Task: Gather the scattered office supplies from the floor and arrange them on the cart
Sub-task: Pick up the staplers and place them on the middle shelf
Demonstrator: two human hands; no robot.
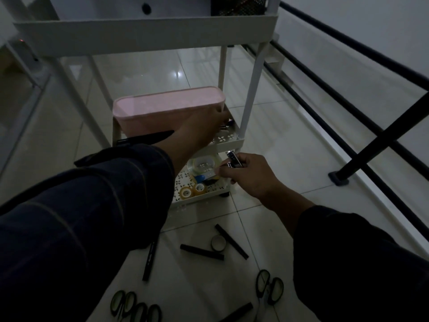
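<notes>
My left hand (pixel 202 130) reaches onto the white cart's middle shelf (pixel 228 142), beside a pink box (pixel 167 105). Its fingertips are at small dark items (pixel 226 127) by the box's right end; whether they hold anything is hidden. A black marker (pixel 144 138) lies in front of the box, behind my wrist. My right hand (pixel 248 177) grips a small shiny metal item (pixel 233 159) just off the corner of the bottom shelf (pixel 209 199). That shelf holds a clear tape roll (pixel 200 165), two small tape rolls (pixel 192 191) and a blue item (pixel 201 178).
On the floor tiles near me lie several black markers (pixel 202 252), a tape roll (pixel 218 242), one pair of scissors (pixel 269 287) and two more pairs (pixel 135 307). The cart's top tier (pixel 144 33) carries a black mesh basket (pixel 241 5). A black railing (pixel 348 89) runs along the right.
</notes>
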